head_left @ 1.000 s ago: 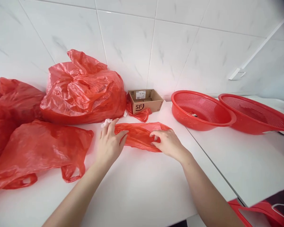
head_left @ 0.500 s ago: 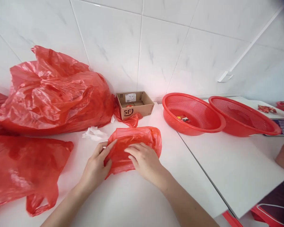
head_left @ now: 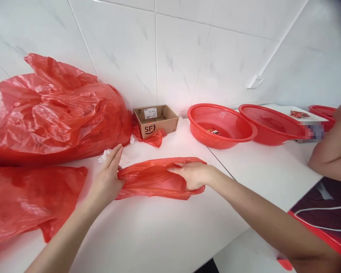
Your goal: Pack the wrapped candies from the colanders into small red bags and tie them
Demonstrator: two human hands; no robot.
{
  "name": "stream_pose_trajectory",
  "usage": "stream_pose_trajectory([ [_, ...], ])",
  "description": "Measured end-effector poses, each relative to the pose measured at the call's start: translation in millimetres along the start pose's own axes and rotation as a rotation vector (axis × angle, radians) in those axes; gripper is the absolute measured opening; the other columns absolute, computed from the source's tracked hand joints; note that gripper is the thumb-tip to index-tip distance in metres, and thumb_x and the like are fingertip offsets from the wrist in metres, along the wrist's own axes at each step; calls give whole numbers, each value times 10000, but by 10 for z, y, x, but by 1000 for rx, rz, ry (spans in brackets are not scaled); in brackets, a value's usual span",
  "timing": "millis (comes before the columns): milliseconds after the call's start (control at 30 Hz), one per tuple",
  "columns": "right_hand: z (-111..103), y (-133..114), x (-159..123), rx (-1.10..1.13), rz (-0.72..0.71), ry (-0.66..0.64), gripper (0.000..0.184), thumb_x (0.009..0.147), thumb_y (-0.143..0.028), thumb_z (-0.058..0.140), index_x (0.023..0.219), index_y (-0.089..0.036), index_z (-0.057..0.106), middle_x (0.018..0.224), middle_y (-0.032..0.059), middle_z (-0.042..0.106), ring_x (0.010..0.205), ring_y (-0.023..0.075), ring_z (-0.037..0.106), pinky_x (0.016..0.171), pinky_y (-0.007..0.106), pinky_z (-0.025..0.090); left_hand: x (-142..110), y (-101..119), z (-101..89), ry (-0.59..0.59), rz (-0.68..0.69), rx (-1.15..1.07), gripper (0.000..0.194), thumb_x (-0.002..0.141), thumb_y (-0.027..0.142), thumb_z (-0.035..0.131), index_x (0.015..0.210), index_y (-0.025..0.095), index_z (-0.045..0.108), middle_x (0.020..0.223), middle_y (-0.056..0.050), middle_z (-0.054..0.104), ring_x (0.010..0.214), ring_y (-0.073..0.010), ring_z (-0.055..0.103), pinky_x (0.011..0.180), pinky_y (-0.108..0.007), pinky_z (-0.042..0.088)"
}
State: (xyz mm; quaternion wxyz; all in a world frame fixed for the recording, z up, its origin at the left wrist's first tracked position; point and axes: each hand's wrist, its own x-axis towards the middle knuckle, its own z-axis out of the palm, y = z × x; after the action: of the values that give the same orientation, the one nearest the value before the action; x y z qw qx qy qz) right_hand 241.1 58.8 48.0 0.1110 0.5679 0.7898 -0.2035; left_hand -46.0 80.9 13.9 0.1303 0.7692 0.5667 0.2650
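A thin red plastic bag (head_left: 156, 191) lies stretched sideways on the white table, its mouth spread and facing me. At its left end, my left hand (head_left: 109, 178) holds the edge near the thumb, while longer fingers point up and away. My right hand (head_left: 191, 174) reaches into the mouth at the right end, fingers stretched out flat against the film. Part of the right hand's underside is hidden by red film. Just behind my left hand is a crumpled white tissue (head_left: 104, 156).
Large full red bags (head_left: 59, 117) crowd the left side. An open cardboard box (head_left: 161, 125) and red perforated baskets, including a near one (head_left: 221, 142), stand along the tiled wall. Another person's arm (head_left: 329, 148) rests at the right. The table (head_left: 125, 235) has a seam.
My hands have moved apart, and the bag is now pulled wider and its mouth opened. My right hand has gone into it. The view has shifted right, showing more of the other person.
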Motion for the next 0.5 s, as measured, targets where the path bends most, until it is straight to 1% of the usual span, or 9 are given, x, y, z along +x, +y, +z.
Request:
stream_pose_trajectory([
  [67,-42,-16,-47,-37,-29,-29,1010,512,-145,780,1443,-383,471,1516,81,455,1334,394,469,945,464,484,-11,87,-62,-21,88,-16,794,751,188,502,1516,287,314,1594,-87,300,987,-229,654,783,-359,588],
  [167,-43,-67,-65,-67,17,-36,1065,451,-171,857,1419,-419,489,1542,76,414,1330,409,464,980,504,454,-67,232,-76,-110,217,-67,545,807,231,491,1337,342,555,1612,-42,246,1012,-203,645,783,-328,582],
  [233,-10,-97,-48,-46,54,-64,1103,453,-193,873,1435,-457,445,1537,69,418,1312,405,483,962,507,468,-94,277,-45,-216,226,-7,429,813,197,462,1150,330,691,1630,-23,214,991,-210,661,734,-327,584],
  [267,9,-109,-42,-29,53,-107,1125,473,-220,873,1458,-473,394,1541,67,409,1311,403,485,953,506,477,-99,282,-33,-266,209,50,430,812,170,439,1104,320,717,1628,-28,229,986,-226,671,733,-348,583],
  [300,24,-119,-46,-13,42,-164,1155,493,-248,870,1485,-485,326,1561,66,375,1318,407,476,946,508,485,-98,282,-30,-300,179,109,450,813,152,417,1103,310,722,1616,-42,266,993,-249,678,751,-380,582],
  [367,19,-141,-106,25,-2,-266,1213,518,-285,865,1517,-492,211,1629,68,223,1331,420,457,932,507,498,-82,282,-69,-308,111,172,480,847,168,382,1212,278,675,1565,-80,376,1076,-298,664,858,-455,557],
  [433,-66,-158,-246,107,-92,-267,1177,557,-329,857,1521,-491,201,1662,43,73,1362,419,421,942,488,498,-60,302,-162,-296,47,104,471,911,262,366,1322,240,597,1478,-90,501,1190,-305,609,981,-468,500],
  [467,-142,-154,-335,176,-162,-225,1102,603,-356,839,1518,-480,236,1661,29,86,1374,399,413,963,470,491,-49,321,-220,-303,11,41,469,935,331,364,1338,229,582,1422,-86,561,1217,-297,592,1011,-454,480],
  [500,-237,-134,-425,264,-244,-165,985,672,-385,801,1510,-458,288,1647,24,171,1372,362,429,983,443,483,-40,344,-277,-320,-27,-24,483,948,403,361,1342,226,578,1361,-81,613,1218,-288,591,1025,-438,470],
])
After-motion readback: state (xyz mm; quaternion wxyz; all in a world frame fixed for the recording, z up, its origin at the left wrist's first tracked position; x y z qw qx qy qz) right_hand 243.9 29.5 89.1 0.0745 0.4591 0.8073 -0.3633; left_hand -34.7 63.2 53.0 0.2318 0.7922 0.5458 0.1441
